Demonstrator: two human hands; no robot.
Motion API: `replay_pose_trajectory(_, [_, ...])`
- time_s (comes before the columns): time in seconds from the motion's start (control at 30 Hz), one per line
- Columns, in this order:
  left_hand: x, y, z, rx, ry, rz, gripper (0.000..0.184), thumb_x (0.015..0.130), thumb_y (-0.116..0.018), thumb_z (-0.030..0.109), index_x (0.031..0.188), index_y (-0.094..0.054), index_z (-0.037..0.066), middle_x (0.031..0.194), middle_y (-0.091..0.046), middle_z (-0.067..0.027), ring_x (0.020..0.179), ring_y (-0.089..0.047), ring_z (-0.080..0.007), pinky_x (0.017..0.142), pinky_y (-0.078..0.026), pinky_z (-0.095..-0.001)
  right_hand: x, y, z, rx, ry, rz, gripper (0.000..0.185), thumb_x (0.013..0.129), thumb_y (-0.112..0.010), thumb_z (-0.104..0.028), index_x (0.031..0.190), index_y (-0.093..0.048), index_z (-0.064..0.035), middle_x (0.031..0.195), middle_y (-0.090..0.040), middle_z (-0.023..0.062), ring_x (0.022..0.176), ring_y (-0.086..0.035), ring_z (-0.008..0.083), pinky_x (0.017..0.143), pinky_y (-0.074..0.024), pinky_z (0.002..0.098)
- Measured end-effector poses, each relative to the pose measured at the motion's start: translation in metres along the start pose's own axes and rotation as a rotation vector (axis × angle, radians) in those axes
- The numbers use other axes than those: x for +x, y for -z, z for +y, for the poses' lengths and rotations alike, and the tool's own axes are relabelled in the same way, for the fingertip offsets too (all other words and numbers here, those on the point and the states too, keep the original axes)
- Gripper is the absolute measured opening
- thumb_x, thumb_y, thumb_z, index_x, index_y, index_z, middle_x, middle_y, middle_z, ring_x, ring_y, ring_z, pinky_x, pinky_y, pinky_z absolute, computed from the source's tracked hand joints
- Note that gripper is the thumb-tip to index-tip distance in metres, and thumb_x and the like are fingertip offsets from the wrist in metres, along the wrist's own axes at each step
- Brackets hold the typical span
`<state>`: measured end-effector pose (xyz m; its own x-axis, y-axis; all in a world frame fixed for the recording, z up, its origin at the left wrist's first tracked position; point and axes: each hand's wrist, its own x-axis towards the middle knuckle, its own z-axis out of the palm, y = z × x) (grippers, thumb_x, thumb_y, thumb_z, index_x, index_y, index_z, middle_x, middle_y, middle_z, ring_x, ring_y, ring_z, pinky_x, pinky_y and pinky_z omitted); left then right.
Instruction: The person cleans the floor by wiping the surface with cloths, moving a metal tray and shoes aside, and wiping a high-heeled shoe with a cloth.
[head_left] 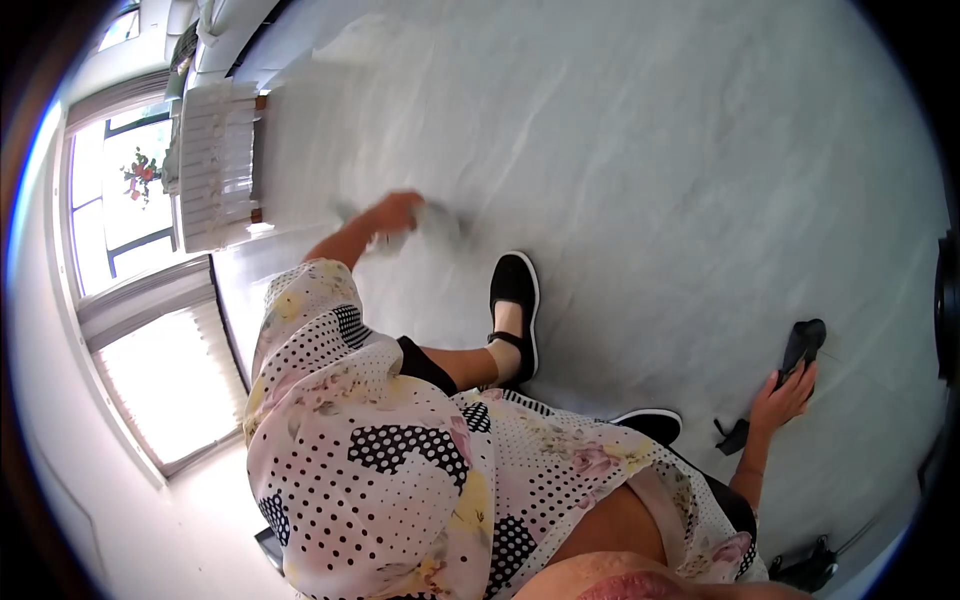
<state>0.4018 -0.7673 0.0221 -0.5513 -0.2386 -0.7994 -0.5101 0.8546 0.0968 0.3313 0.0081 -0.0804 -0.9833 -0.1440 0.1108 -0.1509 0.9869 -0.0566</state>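
My left hand (397, 211) is reached out over the floor at upper left, smeared by motion. A pale grey, cloth-like thing (437, 226) shows blurred around its fingers. On the right, my right hand (786, 398) has its fingers around a long black object (803, 343), low over the floor. A black piece with a short prong (735, 437) shows behind the wrist; whether it belongs to the same object I cannot tell. Between the hands is a black strapped shoe (514, 290) with a white sole on one foot. The other black shoe (652, 424) is partly hidden by the patterned blouse (400, 450).
Pale grey, marbled floor (640, 150) stretches ahead. At left stand a bench-like piece with a ruffled cover (218, 165), windows with blinds (172, 380) and red flowers (140, 175). Dark items lie at the right edge (946, 305) and lower right (808, 568).
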Motion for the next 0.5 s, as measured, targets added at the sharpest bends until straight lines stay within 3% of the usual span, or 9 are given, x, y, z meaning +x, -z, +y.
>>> replay_pose_trajectory(0.13, [0.078, 0.087, 0.005, -0.236, -0.016, 0.77, 0.056, 0.073, -0.07, 0.021, 0.125, -0.055, 0.008, 0.106, -0.066, -0.0148, 0.103, -0.062, -0.029, 0.09, -0.049, -0.0384, -0.002, -0.011, 0.01, 0.011, 0.013, 0.001, 0.054, 0.092, -0.05, -0.033, 0.137, -0.038, -0.0046, 0.147, -0.033, 0.0178, 0.133, -0.034, 0.0358, 0.096, -0.032, 0.0548])
replay_pose_trajectory(0.2, [0.094, 0.123, 0.062, -0.255, -0.097, 0.83, 0.056, 0.073, -0.068, 0.019, 0.125, -0.054, 0.008, 0.111, -0.064, -0.0208, 0.102, -0.063, -0.0314, 0.085, -0.051, -0.038, -0.005, -0.005, 0.011, 0.014, -0.009, -0.031, 0.056, 0.09, -0.052, -0.031, 0.137, -0.038, -0.0047, 0.147, -0.032, 0.0182, 0.133, -0.034, 0.0363, 0.097, -0.0316, 0.0546])
replay_pose_trajectory(0.23, [0.134, 0.123, 0.07, -0.305, -0.078, 0.791, 0.056, 0.074, -0.066, 0.02, 0.127, -0.053, 0.008, 0.113, -0.063, -0.0217, 0.105, -0.061, -0.0336, 0.087, -0.05, -0.0389, -0.003, 0.0, 0.008, 0.057, -0.017, -0.018, 0.059, 0.085, -0.059, -0.023, 0.137, -0.038, -0.0041, 0.146, -0.033, 0.0189, 0.133, -0.033, 0.0368, 0.1, -0.0305, 0.0541])
replay_pose_trajectory(0.27, [0.176, 0.112, 0.082, -0.349, -0.068, 0.748, 0.056, 0.076, -0.064, 0.022, 0.128, -0.052, 0.008, 0.115, -0.062, -0.0226, 0.107, -0.06, -0.0359, 0.089, -0.049, -0.0398, -0.002, 0.001, 0.007, 0.074, -0.022, -0.049, 0.06, 0.083, -0.062, -0.019, 0.136, -0.039, -0.0039, 0.146, -0.033, 0.0192, 0.133, -0.033, 0.0371, 0.102, -0.0297, 0.0539])
replay_pose_trajectory(0.3, [0.208, 0.089, 0.114, -0.1, -0.046, 0.741, 0.053, 0.078, -0.058, 0.02, 0.129, -0.051, 0.008, 0.127, -0.054, -0.0233, 0.118, -0.051, -0.0384, 0.099, -0.041, -0.0433, -0.002, 0.002, 0.008, 0.08, -0.044, -0.073, 0.062, 0.08, -0.064, -0.015, 0.136, -0.039, -0.0038, 0.145, -0.034, 0.0194, 0.133, -0.033, 0.0374, 0.103, -0.0289, 0.0536])
replay_pose_trajectory(0.37, [0.179, 0.016, 0.241, 0.156, -0.333, 0.93, 0.05, 0.076, -0.056, 0.011, 0.126, -0.055, 0.012, 0.137, -0.045, -0.0188, 0.128, -0.041, -0.0359, 0.108, -0.03, -0.0485, -0.001, 0.018, 0.005, 0.125, -0.169, -0.204, 0.067, 0.073, -0.07, -0.011, 0.134, -0.043, -0.0044, 0.144, -0.034, 0.0195, 0.133, -0.034, 0.0373, 0.106, -0.0281, 0.0507])
replay_pose_trajectory(0.4, [0.158, -0.022, 0.282, 0.178, -0.459, 0.981, 0.053, 0.073, -0.058, 0.007, 0.126, -0.056, 0.016, 0.134, -0.048, -0.0148, 0.124, -0.044, -0.0385, 0.105, -0.035, -0.0475, -0.007, 0.013, 0.004, 0.128, -0.139, -0.129, 0.068, 0.072, -0.069, -0.011, 0.134, -0.043, -0.0049, 0.145, -0.034, 0.0179, 0.133, -0.033, 0.0361, 0.105, -0.0292, 0.0494])
replay_pose_trajectory(0.47, [0.093, -0.1, 0.357, 0.248, -0.752, 0.814, 0.053, 0.069, -0.059, -0.004, 0.118, -0.062, 0.017, 0.134, -0.049, -0.0089, 0.118, -0.044, -0.0442, 0.096, -0.043, -0.0488, -0.017, 0.01, 0.013, 0.221, -0.163, -0.117, 0.066, 0.071, -0.068, -0.012, 0.133, -0.045, -0.0069, 0.143, -0.037, 0.0147, 0.132, -0.034, 0.0331, 0.102, -0.0318, 0.049])
replay_pose_trajectory(0.5, [0.061, -0.138, 0.376, 0.222, -0.92, 0.77, 0.052, 0.068, -0.059, -0.006, 0.115, -0.064, 0.016, 0.132, -0.051, -0.0098, 0.12, -0.043, -0.0446, 0.097, -0.042, -0.0491, -0.014, 0.01, 0.009, 0.253, -0.1, 0.006, 0.062, 0.07, -0.069, -0.012, 0.128, -0.048, -0.0048, 0.141, -0.037, 0.0163, 0.122, -0.043, 0.0347, 0.097, -0.0359, 0.0469])
